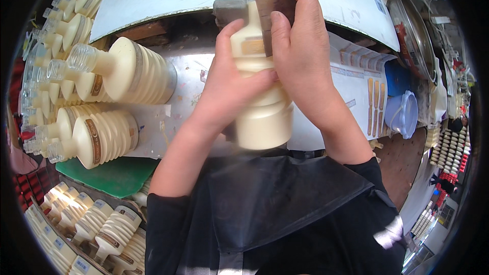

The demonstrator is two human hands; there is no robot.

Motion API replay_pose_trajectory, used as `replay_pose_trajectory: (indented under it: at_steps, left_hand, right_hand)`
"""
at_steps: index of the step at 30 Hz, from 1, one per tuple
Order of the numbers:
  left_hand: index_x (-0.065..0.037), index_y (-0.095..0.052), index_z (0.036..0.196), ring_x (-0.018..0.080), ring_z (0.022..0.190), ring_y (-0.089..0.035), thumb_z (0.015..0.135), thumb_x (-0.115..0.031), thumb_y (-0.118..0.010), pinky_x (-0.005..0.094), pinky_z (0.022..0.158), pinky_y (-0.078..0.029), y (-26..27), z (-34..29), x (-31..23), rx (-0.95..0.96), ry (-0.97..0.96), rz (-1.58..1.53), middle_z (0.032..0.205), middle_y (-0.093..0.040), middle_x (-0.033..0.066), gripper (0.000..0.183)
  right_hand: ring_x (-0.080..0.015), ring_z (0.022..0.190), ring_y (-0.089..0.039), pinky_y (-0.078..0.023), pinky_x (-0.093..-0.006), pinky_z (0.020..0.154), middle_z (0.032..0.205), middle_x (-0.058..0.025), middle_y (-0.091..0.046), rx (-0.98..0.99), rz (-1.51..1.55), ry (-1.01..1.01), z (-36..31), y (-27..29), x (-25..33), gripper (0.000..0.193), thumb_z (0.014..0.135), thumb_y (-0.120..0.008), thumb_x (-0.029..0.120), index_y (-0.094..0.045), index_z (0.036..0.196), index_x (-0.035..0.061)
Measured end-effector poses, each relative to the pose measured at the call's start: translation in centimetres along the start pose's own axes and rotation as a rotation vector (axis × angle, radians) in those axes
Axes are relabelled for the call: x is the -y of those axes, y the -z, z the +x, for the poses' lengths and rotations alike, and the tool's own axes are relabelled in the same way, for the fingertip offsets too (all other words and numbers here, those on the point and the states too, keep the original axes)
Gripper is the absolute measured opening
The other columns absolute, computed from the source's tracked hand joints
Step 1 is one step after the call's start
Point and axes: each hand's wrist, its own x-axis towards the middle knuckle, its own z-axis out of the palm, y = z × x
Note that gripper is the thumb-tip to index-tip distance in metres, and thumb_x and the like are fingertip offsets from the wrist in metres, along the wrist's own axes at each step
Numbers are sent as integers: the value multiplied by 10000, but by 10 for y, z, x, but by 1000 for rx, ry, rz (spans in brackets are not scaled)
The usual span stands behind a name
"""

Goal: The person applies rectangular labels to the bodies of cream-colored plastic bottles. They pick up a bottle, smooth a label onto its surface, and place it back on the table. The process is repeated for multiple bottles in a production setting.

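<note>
My left hand (229, 84) grips a cream-coloured ribbed plastic bottle (262, 117) around its middle, holding it upright over the metal-topped table (191, 86). My right hand (300, 46) presses a flat brown scraper-like piece (272, 7) against the bottle's upper part, over its gold band label. The bottle's clear threaded neck pokes out above my fingers. A dark apron (285, 209) covers my lap below.
Several like bottles lie on their sides in stacked rows at the left (122, 71), more at lower left (97, 219). A green mat (109, 175) sits beneath them. Label sheets (361, 86), a blue lidded tub (402, 114) and a metal basin (412, 30) stand right.
</note>
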Motion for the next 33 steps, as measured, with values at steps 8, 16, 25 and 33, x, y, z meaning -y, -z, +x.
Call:
replay_pose_trajectory:
  at_steps: [8, 16, 25, 33]
  left_hand:
    - [21, -213, 1542, 282, 1216, -612, 793, -220, -847, 394, 1021, -519, -4, 3, 4, -9, -94, 93, 1360, -552, 234, 1011]
    - [57, -247, 1530, 381, 1351, -518, 781, -228, -848, 435, 1115, -434, -11, 3, -1, -91, -63, 279, 1452, -473, 283, 1001]
    - [86, -293, 1503, 413, 1363, -483, 775, -209, -853, 459, 1146, -385, -12, 2, 2, -114, -146, 320, 1450, -462, 291, 964]
    - [65, -320, 1486, 409, 1315, -527, 795, -213, -840, 458, 1122, -413, -15, 4, 5, -115, -235, 318, 1378, -528, 274, 908]
  right_hand:
    - [-440, 1155, -581, -479, -483, 1000, 1286, -250, -542, -28, -72, -27, 5, 4, -5, 394, 969, -542, 61, -475, 1346, -31]
    - [-429, 1059, -617, -521, -478, 909, 1243, -257, -552, 55, -116, 77, 15, -6, 15, 410, 930, -576, 16, -487, 1326, -32]
    - [-410, 1140, -623, -503, -433, 1001, 1258, -241, -596, 94, -215, -2, 19, -5, 21, 351, 970, -574, 59, -530, 1308, -21]
    - [-401, 1126, -622, -505, -429, 996, 1235, -229, -600, 81, -177, 87, 14, -13, 25, 358, 971, -580, 65, -532, 1320, -1]
